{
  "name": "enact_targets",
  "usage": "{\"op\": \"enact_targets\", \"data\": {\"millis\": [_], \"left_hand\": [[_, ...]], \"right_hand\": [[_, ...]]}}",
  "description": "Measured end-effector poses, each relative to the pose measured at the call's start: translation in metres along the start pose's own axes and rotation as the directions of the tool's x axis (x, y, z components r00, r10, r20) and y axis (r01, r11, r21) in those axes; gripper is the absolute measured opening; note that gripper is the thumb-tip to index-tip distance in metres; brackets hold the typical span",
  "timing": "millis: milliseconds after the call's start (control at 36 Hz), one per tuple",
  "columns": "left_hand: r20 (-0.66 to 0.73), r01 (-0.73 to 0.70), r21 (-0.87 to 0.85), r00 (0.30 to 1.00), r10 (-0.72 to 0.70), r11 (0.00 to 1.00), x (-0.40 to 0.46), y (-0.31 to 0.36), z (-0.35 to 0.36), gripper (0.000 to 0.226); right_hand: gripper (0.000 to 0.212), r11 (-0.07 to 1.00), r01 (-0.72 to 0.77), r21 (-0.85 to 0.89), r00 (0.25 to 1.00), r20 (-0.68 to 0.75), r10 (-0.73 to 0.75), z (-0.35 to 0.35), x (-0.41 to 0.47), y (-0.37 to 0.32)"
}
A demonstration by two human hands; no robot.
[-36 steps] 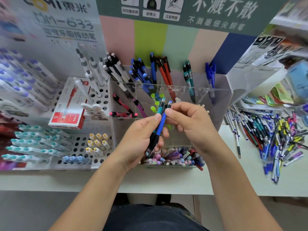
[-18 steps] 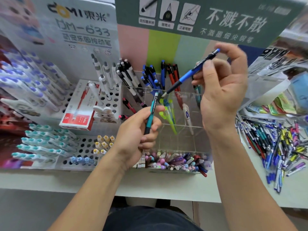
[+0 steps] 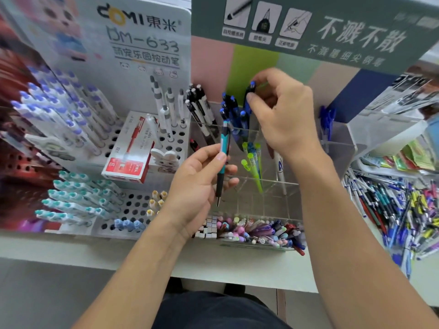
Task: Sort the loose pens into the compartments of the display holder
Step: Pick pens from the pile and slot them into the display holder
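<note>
A slim blue pen [image 3: 250, 96] stands nearly upright among other blue pens [image 3: 231, 110] in a rear compartment of the clear acrylic holder [image 3: 337, 148], its top pinched by the right hand [image 3: 282, 112]. The left hand [image 3: 199, 181] grips a teal pen [image 3: 222, 160] with a black rubber grip, tip down, before the holder. Loose pens [image 3: 399, 210] lie heaped on the white counter [image 3: 237, 264].

White counter [image 3: 237, 264] runs across the front, grey floor [image 3: 42, 293] below it. Behind: white brand board [image 3: 142, 39] with "DM-633" print on the left, dark green sign [image 3: 332, 32] with white Chinese text and three icons on the right. Under the sign, a backing panel [image 3: 254, 67] in vertical stripes: pink, lime, pale green, beige, navy. White peg racks [image 3: 133, 205] with round holes on the left, a red box [image 3: 128, 157] on them. Shelves [image 3: 403, 103] at far right, blurred. Light is even and bright.
</note>
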State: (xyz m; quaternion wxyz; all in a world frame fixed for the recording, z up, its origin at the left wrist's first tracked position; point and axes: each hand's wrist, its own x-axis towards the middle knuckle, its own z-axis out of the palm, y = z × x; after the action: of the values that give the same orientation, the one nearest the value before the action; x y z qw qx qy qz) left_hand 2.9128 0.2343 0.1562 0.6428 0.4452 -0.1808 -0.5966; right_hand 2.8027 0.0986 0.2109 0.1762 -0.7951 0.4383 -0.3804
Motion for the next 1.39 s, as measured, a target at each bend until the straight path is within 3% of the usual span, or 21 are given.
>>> {"op": "enact_targets", "data": {"millis": [167, 222, 333, 472, 611, 722, 778, 833, 889, 972, 1056, 1139, 1222, 1278, 1389], "left_hand": [[-0.014, -0.068, 0.017, 0.998, 0.068, 0.998, 0.004, 0.001, -0.004, 0.023], [-0.019, -0.076, 0.035, 0.997, 0.077, 0.996, 0.007, 0.000, -0.003, 0.023], [-0.030, -0.106, 0.131, 0.993, 0.111, 0.986, 0.010, -0.006, 0.003, 0.021], [-0.068, -0.113, 0.114, 0.990, 0.121, 0.987, 0.013, -0.015, 0.007, 0.022], [-0.112, -0.129, 0.066, 0.984, 0.135, 0.990, 0.013, -0.018, 0.008, 0.020], [-0.103, -0.148, 0.037, 0.983, 0.151, 0.988, 0.013, -0.014, 0.008, 0.019], [-0.072, -0.172, 0.082, 0.981, 0.177, 0.982, 0.012, -0.013, 0.009, 0.019], [-0.015, -0.240, 0.180, 0.969, 0.247, 0.954, 0.011, -0.014, 0.012, 0.020], [0.035, -0.297, 0.237, 0.954, 0.297, 0.925, 0.009, -0.019, 0.017, 0.022], [0.073, -0.318, 0.250, 0.948, 0.309, 0.915, 0.007, -0.031, 0.026, 0.028], [0.115, -0.338, 0.275, 0.941, 0.318, 0.900, 0.007, -0.041, 0.035, 0.026], [0.131, -0.332, 0.317, 0.943, 0.306, 0.888, 0.009, -0.041, 0.040, 0.026], [0.113, -0.334, 0.381, 0.942, 0.315, 0.862, 0.011, -0.033, 0.040, 0.024], [0.100, -0.346, 0.391, 0.937, 0.335, 0.853, 0.012, -0.027, 0.040, 0.024], [0.074, -0.359, 0.428, 0.928, 0.364, 0.829, 0.015, -0.017, 0.037, 0.029]], "right_hand": [[0.010, 0.990, -0.045, -0.135, 0.963, 0.256, 0.079, -0.013, 0.011, 0.006], [0.011, 0.987, -0.060, -0.149, 0.957, 0.273, 0.099, -0.009, 0.010, 0.006], [0.010, 0.987, -0.070, -0.144, 0.977, 0.189, 0.097, 0.005, 0.002, -0.001], [0.023, 0.985, -0.134, 0.108, 0.990, 0.048, 0.130, 0.018, -0.027, 0.004], [0.027, 0.997, -0.029, 0.077, 0.996, -0.085, 0.035, 0.013, -0.042, 0.012], [0.018, 0.995, 0.090, 0.052, 0.980, -0.181, -0.080, -0.015, -0.037, 0.012], [0.013, 0.995, 0.023, 0.093, 0.977, -0.213, -0.003, -0.033, -0.039, 0.014], [0.009, 0.964, -0.092, 0.251, 0.979, -0.152, 0.133, -0.048, -0.049, 0.015], [0.006, 0.886, -0.233, 0.400, 0.970, 0.031, 0.241, -0.056, -0.064, 0.014], [0.010, 0.777, -0.410, 0.478, 0.910, 0.276, 0.311, -0.050, -0.090, 0.012], [0.005, 0.740, -0.424, 0.521, 0.905, 0.234, 0.354, -0.039, -0.100, 0.015], [0.005, 0.755, -0.333, 0.566, 0.918, 0.011, 0.396, -0.050, -0.089, 0.018], [0.012, 0.896, -0.180, 0.406, 0.896, -0.308, 0.320, -0.075, -0.067, 0.027], [0.020, 0.970, -0.129, 0.204, 0.887, -0.413, 0.205, -0.084, -0.052, 0.035], [0.039, 0.987, -0.083, -0.134, 0.949, -0.312, 0.038, -0.071, -0.034, 0.044]]}}
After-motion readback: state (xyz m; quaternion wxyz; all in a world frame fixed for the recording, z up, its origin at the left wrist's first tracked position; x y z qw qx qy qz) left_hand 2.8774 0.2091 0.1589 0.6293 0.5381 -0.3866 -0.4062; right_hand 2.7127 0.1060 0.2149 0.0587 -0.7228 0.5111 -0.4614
